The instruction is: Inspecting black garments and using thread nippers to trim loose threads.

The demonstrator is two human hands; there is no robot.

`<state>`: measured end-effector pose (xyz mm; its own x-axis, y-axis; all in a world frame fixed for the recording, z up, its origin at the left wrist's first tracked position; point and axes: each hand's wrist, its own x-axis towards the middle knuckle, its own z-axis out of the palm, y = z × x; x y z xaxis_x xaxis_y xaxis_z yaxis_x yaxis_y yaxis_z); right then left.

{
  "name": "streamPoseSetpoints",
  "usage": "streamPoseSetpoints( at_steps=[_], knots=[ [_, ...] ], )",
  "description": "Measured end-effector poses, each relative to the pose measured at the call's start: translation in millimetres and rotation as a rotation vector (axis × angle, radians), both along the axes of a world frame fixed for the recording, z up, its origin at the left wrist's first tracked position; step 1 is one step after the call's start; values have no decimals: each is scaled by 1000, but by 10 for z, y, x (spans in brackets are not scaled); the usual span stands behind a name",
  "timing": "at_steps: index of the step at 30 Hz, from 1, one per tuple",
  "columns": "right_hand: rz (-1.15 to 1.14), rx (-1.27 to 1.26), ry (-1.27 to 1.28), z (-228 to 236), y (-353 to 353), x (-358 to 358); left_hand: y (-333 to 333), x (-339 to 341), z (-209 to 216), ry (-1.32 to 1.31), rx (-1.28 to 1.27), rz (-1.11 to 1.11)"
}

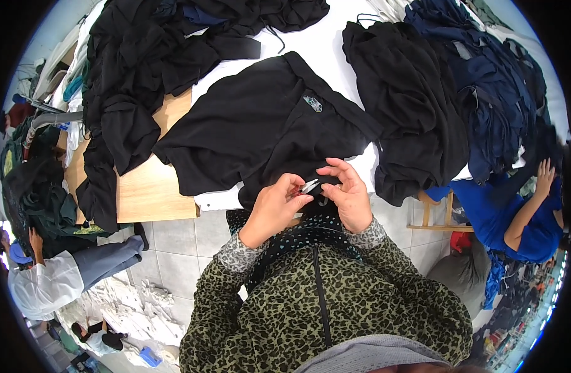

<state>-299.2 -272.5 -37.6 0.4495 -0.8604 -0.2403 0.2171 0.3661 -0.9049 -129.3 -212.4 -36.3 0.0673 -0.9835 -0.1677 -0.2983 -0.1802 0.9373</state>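
My left hand (274, 205) is closed around small thread snips (310, 186) with reddish handles, their pale blades pointing right. Close to the blade tips is my right hand (349, 198), its thumb and fingers curled toward each other. Whatever lies between those fingers is too small or dark to make out. Beneath and beyond both hands, a black garment (236, 118) with a small light emblem is spread on the table, its near part hanging over the front edge by my body.
Black garments (130, 62) are heaped at the left and another black pile (403, 105) at the right, with navy garments (491, 93) beyond it. The table (161, 193) has a wooden-coloured part. One person in blue (515, 217) is at the right, another in white (49, 280) at the left.
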Motion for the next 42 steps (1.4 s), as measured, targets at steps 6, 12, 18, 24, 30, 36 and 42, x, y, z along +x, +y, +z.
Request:
streamPoseSetpoints(
  at_steps=[6, 12, 18, 24, 30, 36, 42],
  knots=[
    [8, -12, 19, -20, 2, -12, -4, -7, -58, 53, 10, 10],
    [10, 75, -46, -20, -9, -36, -4, 6, -109, 267, -62, 199],
    [30, 163, -73, 59, -15, -20, -167, -21, -9, -16, -276, -14],
    [16, 288, -205, 32, -83, -112, -288, 10, -212, 840, 48, 375],
    [-21, 427, -296, -107, -168, -234, -137, -103, -255, 306, -258, 299],
    [-73, 407, -253, -102, -152, -186, -25, -255, -128, -231, -522, 164],
    [-82, 71, -57, -56, -143, -111, -46, -81, -320, -556, -819, 150]
  ],
)
